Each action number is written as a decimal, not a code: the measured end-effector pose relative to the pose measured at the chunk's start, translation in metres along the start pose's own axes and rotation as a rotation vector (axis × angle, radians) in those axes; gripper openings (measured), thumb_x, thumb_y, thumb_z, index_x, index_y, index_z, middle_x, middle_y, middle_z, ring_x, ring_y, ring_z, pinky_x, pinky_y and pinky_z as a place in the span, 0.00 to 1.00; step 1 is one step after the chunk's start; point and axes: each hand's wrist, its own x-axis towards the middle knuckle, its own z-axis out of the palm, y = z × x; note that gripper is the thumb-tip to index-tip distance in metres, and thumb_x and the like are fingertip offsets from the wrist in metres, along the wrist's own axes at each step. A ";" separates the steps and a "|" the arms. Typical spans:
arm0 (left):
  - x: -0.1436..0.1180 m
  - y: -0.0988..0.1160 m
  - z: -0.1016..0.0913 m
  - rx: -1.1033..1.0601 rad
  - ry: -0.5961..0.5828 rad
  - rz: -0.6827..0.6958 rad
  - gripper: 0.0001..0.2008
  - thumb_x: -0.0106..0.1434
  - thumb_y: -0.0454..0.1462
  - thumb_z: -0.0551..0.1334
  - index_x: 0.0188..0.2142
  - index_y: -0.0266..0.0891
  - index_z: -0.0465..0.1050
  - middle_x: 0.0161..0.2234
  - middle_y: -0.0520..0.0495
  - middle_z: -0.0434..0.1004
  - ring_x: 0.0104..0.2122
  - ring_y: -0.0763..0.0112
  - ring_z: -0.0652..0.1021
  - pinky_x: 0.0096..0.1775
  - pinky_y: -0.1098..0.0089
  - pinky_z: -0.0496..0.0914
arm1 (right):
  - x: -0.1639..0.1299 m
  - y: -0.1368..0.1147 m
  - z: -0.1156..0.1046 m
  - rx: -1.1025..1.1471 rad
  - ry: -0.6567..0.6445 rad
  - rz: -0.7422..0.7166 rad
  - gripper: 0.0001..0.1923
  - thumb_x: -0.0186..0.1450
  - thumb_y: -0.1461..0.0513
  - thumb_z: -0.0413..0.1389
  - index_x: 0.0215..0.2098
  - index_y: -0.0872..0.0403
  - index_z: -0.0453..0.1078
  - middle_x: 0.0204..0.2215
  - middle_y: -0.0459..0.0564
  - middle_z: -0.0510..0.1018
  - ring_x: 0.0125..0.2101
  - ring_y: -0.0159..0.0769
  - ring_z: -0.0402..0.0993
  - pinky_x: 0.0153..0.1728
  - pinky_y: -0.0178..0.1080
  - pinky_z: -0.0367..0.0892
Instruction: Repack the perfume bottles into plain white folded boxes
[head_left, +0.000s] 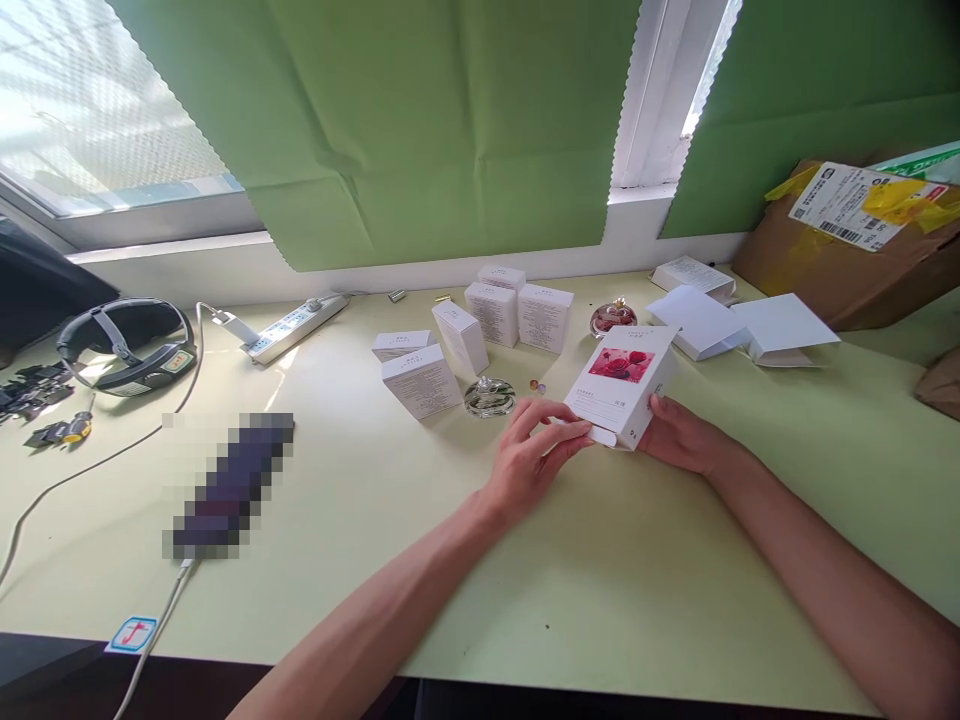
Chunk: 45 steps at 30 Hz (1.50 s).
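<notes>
Rose-print carton point(616, 388) is in my hands, right of the clear bottle point(490, 398). Left hand point(525, 457): fingertips pinched narrow at the end flap point(604, 437). Right hand point(684, 437) holds the carton's side, thumb showing, other fingers hidden. I'd keep the right grip light so walls don't bow, and work the flap square along its crease.

2 bare hands point(525, 458) point(681, 432), seemingly slim forearms point(397, 595) point(825, 570).
</notes>
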 end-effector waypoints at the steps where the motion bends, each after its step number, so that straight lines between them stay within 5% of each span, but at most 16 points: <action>1: 0.000 0.000 0.000 -0.005 0.003 0.004 0.08 0.64 0.34 0.66 0.44 0.43 0.76 0.40 0.48 0.78 0.39 0.71 0.76 0.41 0.67 0.72 | 0.000 0.000 0.000 -0.002 -0.001 0.004 0.30 0.63 0.44 0.58 0.60 0.41 0.66 0.62 0.49 0.71 0.62 0.48 0.65 0.58 0.53 0.64; 8: -0.001 0.001 -0.001 0.025 0.079 -0.023 0.13 0.62 0.35 0.68 0.46 0.42 0.74 0.41 0.47 0.75 0.39 0.71 0.77 0.40 0.69 0.74 | 0.001 0.000 0.000 0.013 -0.012 0.008 0.27 0.63 0.44 0.59 0.58 0.40 0.68 0.61 0.48 0.72 0.60 0.47 0.68 0.55 0.51 0.68; 31: -0.001 0.002 0.000 -0.002 0.015 0.006 0.07 0.63 0.35 0.68 0.41 0.42 0.75 0.37 0.49 0.74 0.35 0.74 0.74 0.38 0.71 0.71 | -0.003 -0.003 0.005 0.026 -0.058 0.022 0.23 0.66 0.48 0.58 0.56 0.45 0.70 0.58 0.52 0.75 0.57 0.45 0.71 0.53 0.46 0.67; 39: -0.005 0.002 0.002 0.047 0.023 -0.009 0.12 0.63 0.41 0.67 0.44 0.42 0.72 0.38 0.48 0.71 0.36 0.72 0.74 0.38 0.70 0.72 | -0.003 0.000 -0.004 -0.057 -0.068 0.077 0.32 0.61 0.42 0.60 0.60 0.42 0.66 0.61 0.51 0.71 0.58 0.50 0.69 0.54 0.53 0.66; 45: -0.006 0.002 0.001 0.093 0.007 0.036 0.12 0.64 0.41 0.67 0.45 0.41 0.70 0.38 0.48 0.70 0.36 0.72 0.73 0.37 0.70 0.71 | -0.005 -0.002 -0.004 -0.078 -0.114 0.112 0.35 0.60 0.42 0.61 0.62 0.44 0.65 0.62 0.53 0.71 0.58 0.50 0.70 0.50 0.50 0.70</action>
